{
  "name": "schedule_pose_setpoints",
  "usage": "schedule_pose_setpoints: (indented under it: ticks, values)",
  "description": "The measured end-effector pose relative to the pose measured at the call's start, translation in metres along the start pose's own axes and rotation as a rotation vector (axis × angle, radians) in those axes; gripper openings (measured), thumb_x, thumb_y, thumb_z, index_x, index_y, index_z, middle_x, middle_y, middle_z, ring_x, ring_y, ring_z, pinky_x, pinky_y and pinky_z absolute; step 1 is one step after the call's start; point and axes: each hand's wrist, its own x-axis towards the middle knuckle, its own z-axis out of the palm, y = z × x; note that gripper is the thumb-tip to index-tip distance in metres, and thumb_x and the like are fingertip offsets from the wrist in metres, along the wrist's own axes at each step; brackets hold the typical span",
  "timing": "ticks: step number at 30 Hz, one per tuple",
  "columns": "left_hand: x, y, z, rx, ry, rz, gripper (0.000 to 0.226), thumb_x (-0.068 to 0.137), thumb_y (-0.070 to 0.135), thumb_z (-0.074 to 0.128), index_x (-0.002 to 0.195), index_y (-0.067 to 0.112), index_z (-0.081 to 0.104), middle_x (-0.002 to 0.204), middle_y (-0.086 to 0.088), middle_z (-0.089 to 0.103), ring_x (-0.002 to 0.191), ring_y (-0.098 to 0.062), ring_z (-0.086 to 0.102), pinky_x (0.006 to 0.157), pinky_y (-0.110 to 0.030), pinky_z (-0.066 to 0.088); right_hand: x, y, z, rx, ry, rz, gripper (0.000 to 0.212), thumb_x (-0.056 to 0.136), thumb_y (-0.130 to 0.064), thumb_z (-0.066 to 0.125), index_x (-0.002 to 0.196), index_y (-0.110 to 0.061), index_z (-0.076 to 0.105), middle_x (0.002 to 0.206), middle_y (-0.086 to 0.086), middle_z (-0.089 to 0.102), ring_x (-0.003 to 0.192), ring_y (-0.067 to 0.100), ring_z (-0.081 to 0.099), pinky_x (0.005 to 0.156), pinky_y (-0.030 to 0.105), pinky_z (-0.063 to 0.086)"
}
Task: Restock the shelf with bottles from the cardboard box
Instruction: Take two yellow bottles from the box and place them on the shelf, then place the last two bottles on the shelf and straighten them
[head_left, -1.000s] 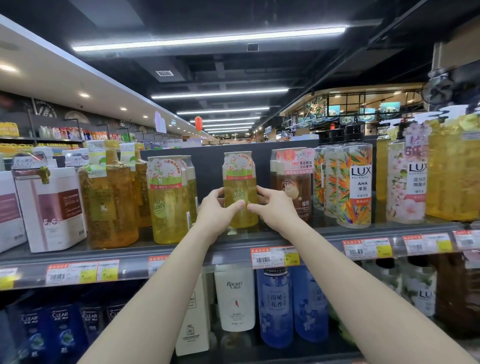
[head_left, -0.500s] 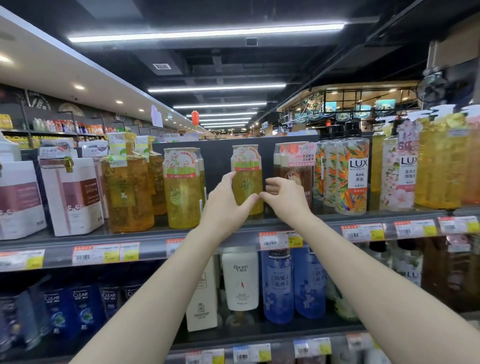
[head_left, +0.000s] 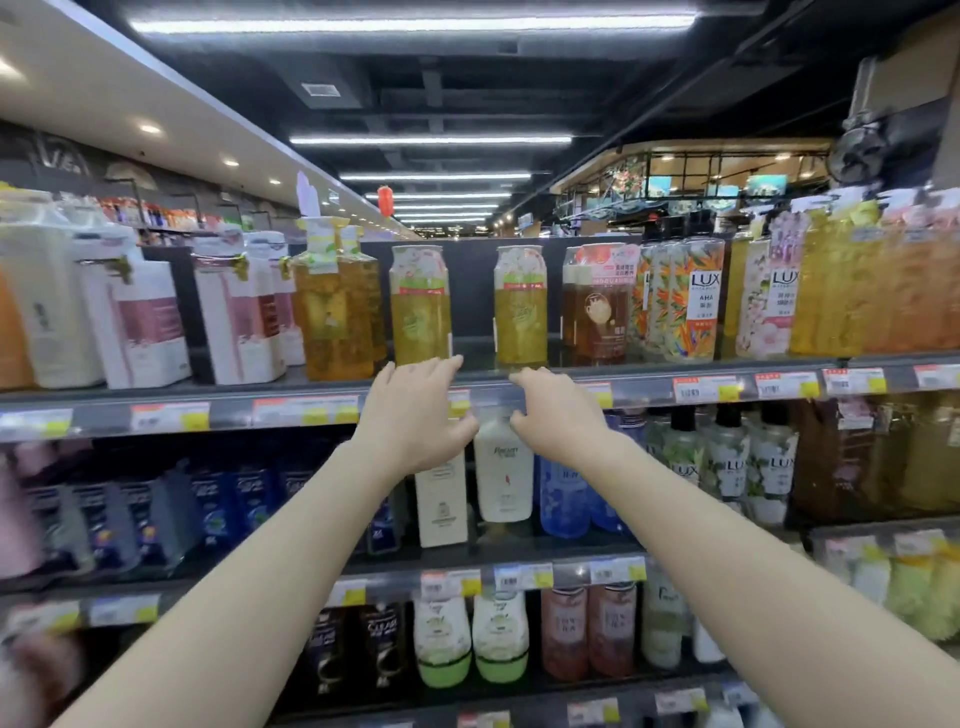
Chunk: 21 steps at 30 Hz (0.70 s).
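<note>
Both arms reach up from the bottom of the frame to the middle, where the hands sit just in front of the top shelf (head_left: 639, 391) and its front rail. The left hand (head_left: 415, 413) is at centre, its fingers stretched almost straight toward the rail with the thumb spread low; its grip is loose and holds nothing. The right hand (head_left: 557, 415) is just to the right of it, fingers lightly bent at the rail's edge, its grip likewise slack and empty. Whether either hand touches the rail cannot be told. Above the gap between the hands, a yellow bottle (head_left: 521, 306) with a flowered cap stands upright on the shelf, apart from both hands. A matching yellow bottle (head_left: 420, 306) stands to its left, right above the left hand's fingertips, with bare shelf between the two. A brown bottle (head_left: 595, 312) stands just right of the first, then a row of LUX bottles (head_left: 696, 301) further right. Price tags (head_left: 704, 388) line the rail. On the shelf below, between the wrists, a white bottle (head_left: 504, 470) stands beside blue bottles (head_left: 563, 499).
</note>
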Motion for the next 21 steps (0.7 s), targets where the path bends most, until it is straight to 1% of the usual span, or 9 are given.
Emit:
schedule_pose_setpoints:
  ticks: [2,4,7,8,10,12,16,18,21]
  values:
    - [-0.032,-0.008,-0.011,0.045,-0.039,-0.040,0.076,0.092,0.053,0.049,0.160,0.021,0.037,0.157,0.000,0.049,0.144,-0.023,0.045,0.124,-0.050,0.023,-0.020,-0.016,0.001,0.000,-0.020,-0.023,0.049,0.098,-0.021,0.056,0.147,-0.015,0.052,0.148,0.010,0.056,0.135,0.032,0.053,0.102,0.044,0.049]
    - [-0.068,-0.018,-0.023,0.112,-0.067,-0.099,0.079,0.090,0.058,0.046,0.159,0.022,0.036,0.157,-0.001,0.048,0.144,-0.025,0.045,0.122,-0.048,0.027,-0.043,-0.034,0.003,0.013,-0.040,-0.060,0.048,0.096,-0.021,0.056,0.144,-0.016,0.054,0.145,0.011,0.058,0.132,0.034,0.056,0.100,0.045,0.052]
    - [-0.124,-0.035,-0.035,0.154,-0.116,-0.218,0.084,0.088,0.063,0.042,0.161,0.023,0.035,0.160,-0.002,0.046,0.146,-0.025,0.043,0.123,-0.049,0.028,-0.081,-0.065,0.010,0.041,-0.080,-0.142,0.041,0.096,-0.021,0.058,0.137,-0.015,0.057,0.132,0.013,0.065,0.114,0.037,0.065,0.090,0.046,0.058]
    - [-0.144,-0.041,-0.039,0.164,-0.148,-0.258,0.083,0.089,0.063,0.042,0.162,0.024,0.033,0.162,-0.002,0.043,0.148,-0.024,0.041,0.124,-0.050,0.026,-0.093,-0.078,0.015,0.054,-0.110,-0.177,0.041,0.097,-0.022,0.058,0.138,-0.014,0.057,0.132,0.013,0.065,0.114,0.036,0.065,0.090,0.045,0.058]
    - [-0.184,-0.052,-0.047,0.173,-0.216,-0.336,0.083,0.090,0.062,0.045,0.163,0.025,0.030,0.165,-0.003,0.038,0.150,-0.025,0.038,0.124,-0.051,0.025,-0.113,-0.102,0.028,0.064,-0.172,-0.246,0.046,0.100,-0.024,0.056,0.144,-0.014,0.053,0.141,0.012,0.060,0.125,0.035,0.060,0.095,0.045,0.056]
    - [-0.224,-0.067,-0.057,0.168,-0.274,-0.417,0.085,0.087,0.062,0.046,0.162,0.025,0.031,0.166,-0.004,0.036,0.148,-0.028,0.041,0.122,-0.052,0.030,-0.130,-0.130,0.045,0.090,-0.217,-0.309,0.050,0.101,-0.025,0.056,0.150,-0.013,0.049,0.149,0.011,0.055,0.136,0.032,0.051,0.104,0.046,0.052]
    - [-0.308,-0.108,-0.078,0.183,-0.330,-0.568,0.085,0.082,0.062,0.045,0.155,0.021,0.040,0.156,-0.007,0.048,0.136,-0.032,0.052,0.110,-0.049,0.043,-0.165,-0.200,0.073,0.193,-0.286,-0.443,0.063,0.104,-0.023,0.054,0.163,-0.016,0.032,0.165,0.006,0.039,0.154,0.025,0.033,0.119,0.041,0.037]
    - [-0.348,-0.132,-0.087,0.208,-0.367,-0.622,0.083,0.079,0.063,0.043,0.151,0.020,0.044,0.148,-0.006,0.055,0.129,-0.033,0.056,0.106,-0.047,0.045,-0.180,-0.240,0.087,0.237,-0.331,-0.483,0.065,0.105,-0.022,0.054,0.164,-0.017,0.028,0.168,0.005,0.034,0.155,0.025,0.031,0.118,0.041,0.040]
    - [-0.404,-0.176,-0.096,0.234,-0.402,-0.703,0.080,0.072,0.064,0.036,0.139,0.023,0.051,0.138,-0.005,0.061,0.122,-0.034,0.060,0.100,-0.045,0.048,-0.201,-0.302,0.116,0.227,-0.372,-0.529,0.059,0.102,-0.023,0.057,0.158,-0.016,0.038,0.159,0.008,0.044,0.144,0.030,0.044,0.108,0.044,0.049]
